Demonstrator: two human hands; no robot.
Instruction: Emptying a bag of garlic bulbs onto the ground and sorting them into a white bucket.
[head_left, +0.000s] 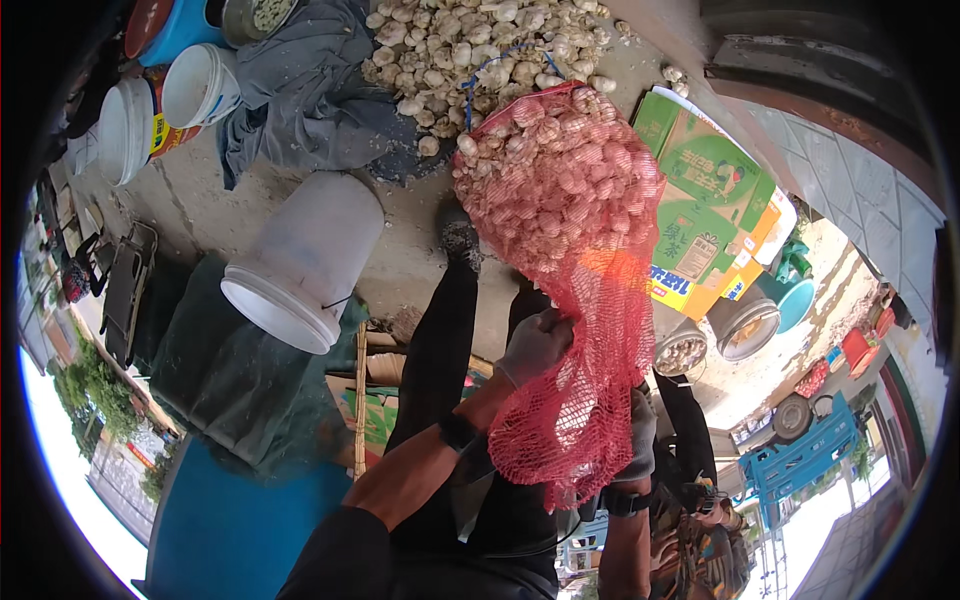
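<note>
A red mesh bag (559, 187) full of garlic bulbs lies before me on the floor, its loose upper netting drawn towards my lap. My left hand (536, 346), in a grey glove, grips the netting at the left side, just below the bulbs. On the right edge of the loose netting, my gloved right hand (637, 439) holds the mesh; some of its fingers are hidden behind it. Beyond the bag spreads a heap of loose garlic bulbs (435, 67). A blue cord (470, 97) lies across the heap by the bag's far end.
Left of my legs lies a white plastic bucket (315, 247) on its side, near a grey cloth (315, 97). Flattened cardboard boxes (705, 195) are right of the bag. Buckets (750, 330) stand beyond, near a seated person (697, 540) and a blue vehicle (802, 457).
</note>
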